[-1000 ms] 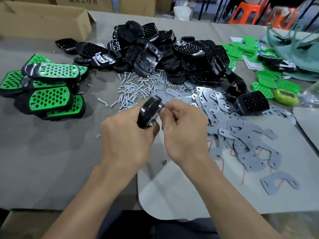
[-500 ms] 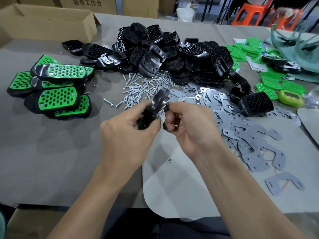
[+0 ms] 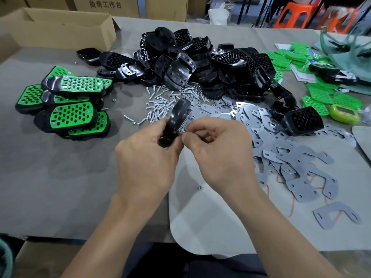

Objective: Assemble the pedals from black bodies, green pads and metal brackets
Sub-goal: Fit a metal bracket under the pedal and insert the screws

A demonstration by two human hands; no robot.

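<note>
Left grip [image 3: 148,157] curled round a black body [image 3: 177,119], edge-up above the bench [image 3: 60,177]. Right grip [image 3: 218,153] pinches what I take for a small fastener at its edge, mostly hidden. Likely the fastening step. Next: align hole, thread in.

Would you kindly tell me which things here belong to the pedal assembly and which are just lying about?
Job: held black body in left hand; small metal part pinched by right hand; black bodies pile; green pads; metal brackets; screws; finished pedals.
Lying about: cardboard box; lime-green gadget; orange stools.
</note>
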